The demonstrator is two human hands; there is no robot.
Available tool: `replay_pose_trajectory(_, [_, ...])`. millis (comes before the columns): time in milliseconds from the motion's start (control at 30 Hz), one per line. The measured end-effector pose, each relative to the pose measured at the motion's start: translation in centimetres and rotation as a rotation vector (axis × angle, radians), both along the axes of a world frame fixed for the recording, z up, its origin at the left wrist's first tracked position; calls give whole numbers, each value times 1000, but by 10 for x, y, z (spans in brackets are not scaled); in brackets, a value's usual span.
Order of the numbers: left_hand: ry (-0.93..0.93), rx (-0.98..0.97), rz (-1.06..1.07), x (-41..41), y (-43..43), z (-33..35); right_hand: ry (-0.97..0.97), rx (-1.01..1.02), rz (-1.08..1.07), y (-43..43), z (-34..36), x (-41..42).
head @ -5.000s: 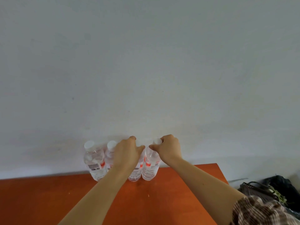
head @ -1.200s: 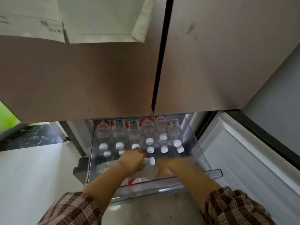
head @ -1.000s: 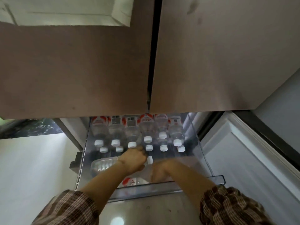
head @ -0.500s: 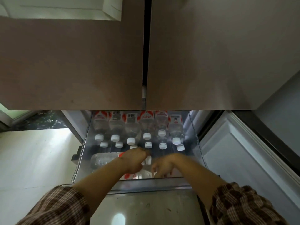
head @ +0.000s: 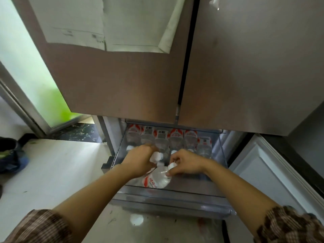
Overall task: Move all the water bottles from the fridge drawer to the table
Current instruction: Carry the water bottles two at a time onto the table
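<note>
Drawer of clear plastic (head: 175,192) stands pulled out below the two brown fridge doors (head: 245,67), low in the centre of the frame. Along its far side a row of clear plastic water bottles with red-and-white labels (head: 176,137) sits packed side by side, labels toward the top of the frame and white caps below them. The left hand (head: 140,160) is inside the drawer just left of centre. Its fingers are curled round the neck end of a bottle whose white cap (head: 156,156) pokes out on the right of the fist; whether it grips one bottle or two cannot be told. The right hand (head: 185,162) is just beside it and not touching it. Its thumb and fingers pinch the small white cap (head: 172,166) of a tilted bottle with a red label (head: 156,180), whose body lies at the near edge of the drawer, below both hands. Both forearms are bare, with brown checked sleeves (head: 289,225) in the lower corners. White sheets of paper (head: 131,23) hang on the left door at the top. A pale floor (head: 52,172) fills the lower left, with a dark bag (head: 10,155) at the left edge and a green-lit glass door (head: 35,76) above it.
</note>
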State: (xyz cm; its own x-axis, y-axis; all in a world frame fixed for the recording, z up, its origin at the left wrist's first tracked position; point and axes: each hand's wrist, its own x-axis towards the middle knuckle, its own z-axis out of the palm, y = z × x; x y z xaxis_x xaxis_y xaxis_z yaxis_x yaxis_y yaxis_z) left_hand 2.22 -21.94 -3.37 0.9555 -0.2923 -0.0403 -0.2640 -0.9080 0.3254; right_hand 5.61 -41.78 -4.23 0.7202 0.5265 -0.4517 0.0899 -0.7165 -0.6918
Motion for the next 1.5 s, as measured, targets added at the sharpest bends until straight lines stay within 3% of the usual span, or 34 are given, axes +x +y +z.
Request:
replay_pose_trajectory(300, [-212, -446, 414, -41, 67, 28, -421, -15, 124, 81, 50, -17])
replay_pose_trajectory(600, [-475, -713, 449, -95, 127, 98, -680, 136, -60, 142, 150, -64])
replay_pose_trajectory(800, [-577, -655, 473, -174, 200, 126, -764, 276, -68, 222, 187, -130])
replay_pose_trajectory(1000, [-512, -524, 555, -285, 288, 110, -672, 290, 48, 325, 166, -201])
replay_pose_trajectory(1200, [-387, -426, 735, -396, 380, 79, -598, 241, 292, 447, 123, -275])
replay_pose_trajectory(1500, [-375, -318, 1061, -533, 513, 60, -553, 259, 692, 635, 102, -376])
